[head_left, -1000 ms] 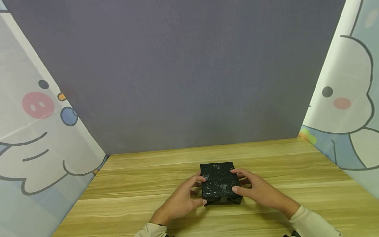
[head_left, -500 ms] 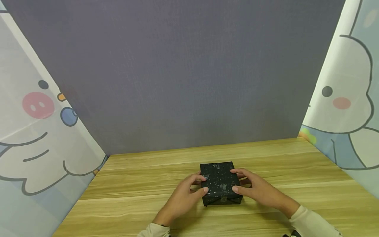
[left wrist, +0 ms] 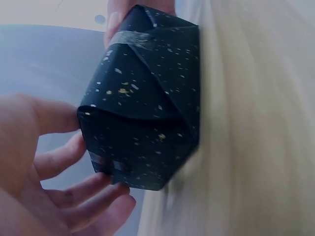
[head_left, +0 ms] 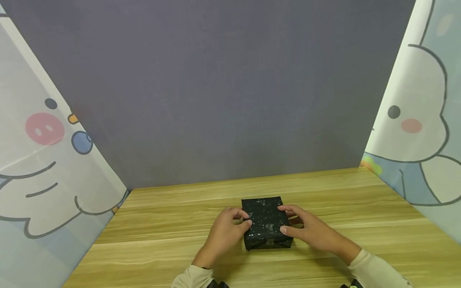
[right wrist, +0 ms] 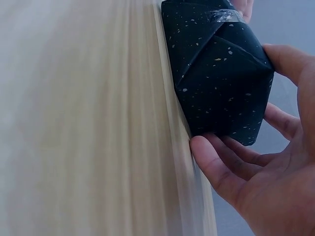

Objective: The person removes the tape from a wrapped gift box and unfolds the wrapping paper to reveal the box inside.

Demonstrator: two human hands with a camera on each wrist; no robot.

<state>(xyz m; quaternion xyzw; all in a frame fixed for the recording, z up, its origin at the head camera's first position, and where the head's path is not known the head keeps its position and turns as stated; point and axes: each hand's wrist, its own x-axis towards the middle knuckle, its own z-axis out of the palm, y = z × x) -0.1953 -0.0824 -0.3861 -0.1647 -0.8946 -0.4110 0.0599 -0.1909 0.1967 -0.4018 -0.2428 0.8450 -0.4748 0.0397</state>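
Observation:
A box wrapped in black paper with light specks [head_left: 266,218] lies flat on the wood-grain table. Clear tape [head_left: 270,240] runs over its near edge, and a small tape piece sits near the top left edge. My left hand [head_left: 227,230] is at that left edge, with thumb and forefinger tips close together on the top. In the left wrist view the other left fingers [left wrist: 88,199] curl against the end of the box, below the thumb. My right hand [head_left: 312,232] grips the right side, thumb and forefinger on top, the remaining fingers down the side.
The wooden table [head_left: 162,228] extends to both sides of the box. Behind it rises a grey panel [head_left: 223,100]. Cartoon-printed sheets flank it, one with a pig face [head_left: 45,128] at left, one with a pale figure [head_left: 410,120] at right.
My left thumb has moved from the near left corner up along the box's left edge to beside the forefinger. The right hand keeps its grip, and the box stays in place.

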